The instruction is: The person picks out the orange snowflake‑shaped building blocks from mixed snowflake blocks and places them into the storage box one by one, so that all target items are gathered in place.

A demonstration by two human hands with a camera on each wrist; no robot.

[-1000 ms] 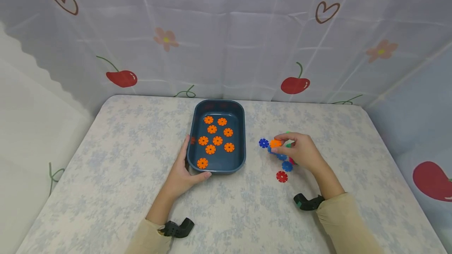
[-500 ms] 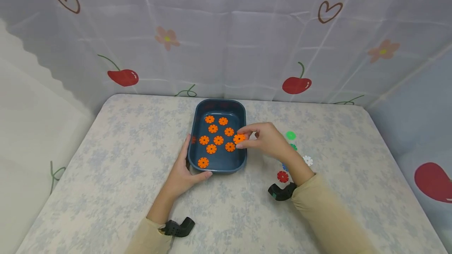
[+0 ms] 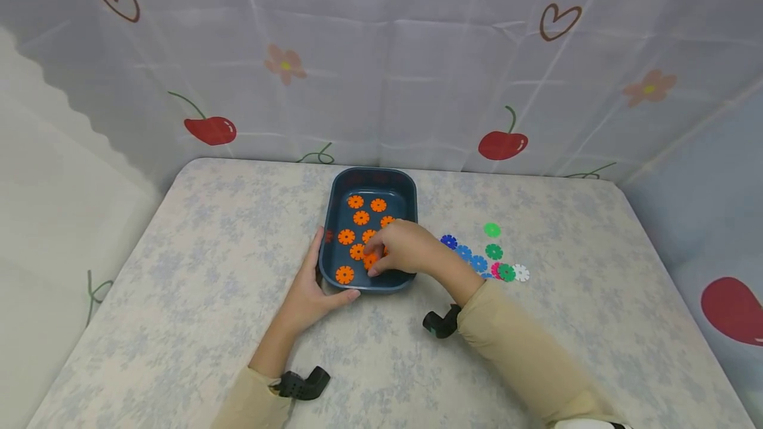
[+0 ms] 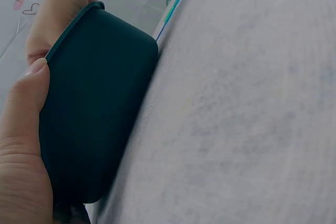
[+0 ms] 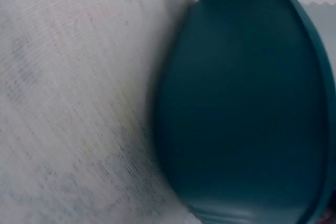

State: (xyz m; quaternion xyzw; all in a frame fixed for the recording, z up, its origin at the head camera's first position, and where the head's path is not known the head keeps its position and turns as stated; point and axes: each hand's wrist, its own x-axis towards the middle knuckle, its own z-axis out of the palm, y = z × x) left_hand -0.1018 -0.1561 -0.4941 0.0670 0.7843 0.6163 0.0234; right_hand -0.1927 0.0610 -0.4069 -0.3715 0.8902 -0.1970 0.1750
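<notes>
A dark blue rectangular tray (image 3: 374,177) sits on the table with several flat orange snowflake discs (image 3: 344,275) spread over its floor. My left hand (image 3: 306,298) grips the tray's near left corner, fingers along the side and thumb at the front rim. Inside the tray, my right hand (image 3: 408,247) pinches an orange snowflake disc (image 3: 370,261) low above the floor; whether it touches is unclear. That hand covers part of the discs behind it. In the left wrist view, the left thumb (image 4: 26,108) presses the tray's outer wall (image 4: 100,103). The right wrist view is mostly the tray's wall (image 5: 241,103).
Right of the tray lies a loose group of snowflake discs: blue ones (image 3: 463,253), green ones (image 3: 493,251), a white one (image 3: 521,273) and a partly hidden pink one. My right forearm passes in front of them. A printed curtain (image 3: 381,85) hangs behind the table.
My right hand has picked an orange snowflake disc from the group at the right and carried it left into the tray. The left hand has stayed on the tray.
</notes>
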